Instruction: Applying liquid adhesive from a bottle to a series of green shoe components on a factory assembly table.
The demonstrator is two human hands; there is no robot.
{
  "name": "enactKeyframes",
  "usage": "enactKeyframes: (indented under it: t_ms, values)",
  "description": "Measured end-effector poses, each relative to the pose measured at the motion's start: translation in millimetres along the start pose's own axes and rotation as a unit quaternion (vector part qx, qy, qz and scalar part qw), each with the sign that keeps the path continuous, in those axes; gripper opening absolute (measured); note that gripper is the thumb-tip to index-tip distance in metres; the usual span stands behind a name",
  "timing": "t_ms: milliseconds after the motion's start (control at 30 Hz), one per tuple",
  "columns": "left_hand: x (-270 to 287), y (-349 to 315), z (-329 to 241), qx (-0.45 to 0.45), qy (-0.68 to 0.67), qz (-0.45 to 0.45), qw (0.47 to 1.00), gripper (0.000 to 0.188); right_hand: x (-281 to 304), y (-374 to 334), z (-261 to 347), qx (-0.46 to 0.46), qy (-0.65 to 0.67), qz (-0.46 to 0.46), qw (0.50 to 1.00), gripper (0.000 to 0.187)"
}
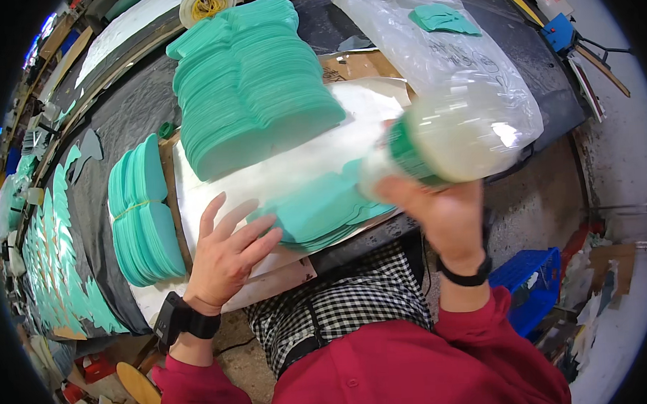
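My right hand (445, 218) grips a large whitish, see-through bottle (472, 134) with a green band; it is tilted and smeared by motion. Below and left of it lie fanned, overlapping green sole-shaped sheets (313, 206) on a white board (373, 102). My left hand (228, 253) is open with fingers spread, its fingertips at the left end of these sheets; whether they touch cannot be told. Beyond stands a tall, leaning stack of green sole-shaped sheets (254, 97). Left of my left hand, a green bundle (143, 210) is tied with a thin yellow band.
A clear plastic bag (469, 58) with a few green pieces (445, 18) on it covers the table's far right. A yellow coil (210, 5) sits at the back. Green offcuts (66, 249) line the left edge. A blue crate (533, 287) stands low at right.
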State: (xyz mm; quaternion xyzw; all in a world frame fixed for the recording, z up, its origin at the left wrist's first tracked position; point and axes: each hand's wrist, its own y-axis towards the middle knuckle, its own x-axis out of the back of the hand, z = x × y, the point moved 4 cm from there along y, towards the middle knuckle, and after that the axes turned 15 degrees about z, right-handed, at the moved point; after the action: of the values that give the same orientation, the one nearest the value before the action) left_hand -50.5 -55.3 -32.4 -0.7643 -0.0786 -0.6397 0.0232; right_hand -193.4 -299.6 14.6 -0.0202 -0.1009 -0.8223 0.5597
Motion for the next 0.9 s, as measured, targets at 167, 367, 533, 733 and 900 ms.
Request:
enactKeyframes:
  t_ms: [167,367,533,733,900]
  values:
    - [-1,-8,-7,0.047,0.027,-0.012,0.998,0.031,-26,8,23,0.06,-0.049,0.041,0.996,0.044]
    - [-1,-14,-40,0.148,-0.031,-0.057,0.987,0.041,19,17,9,-0.016,-0.049,-0.066,0.996,0.041]
    - [-13,-31,-40,0.185,-0.062,-0.084,0.977,0.04,-36,17,15,-0.003,-0.076,0.053,0.996,0.048]
    - [-6,-52,-38,0.24,-0.091,-0.098,0.962,0.036,-116,43,22,0.144,-0.065,0.177,0.971,0.065]
    - [-15,-66,-31,0.253,-0.092,-0.136,0.953,0.037,-117,36,38,0.136,-0.093,0.229,0.959,0.067]
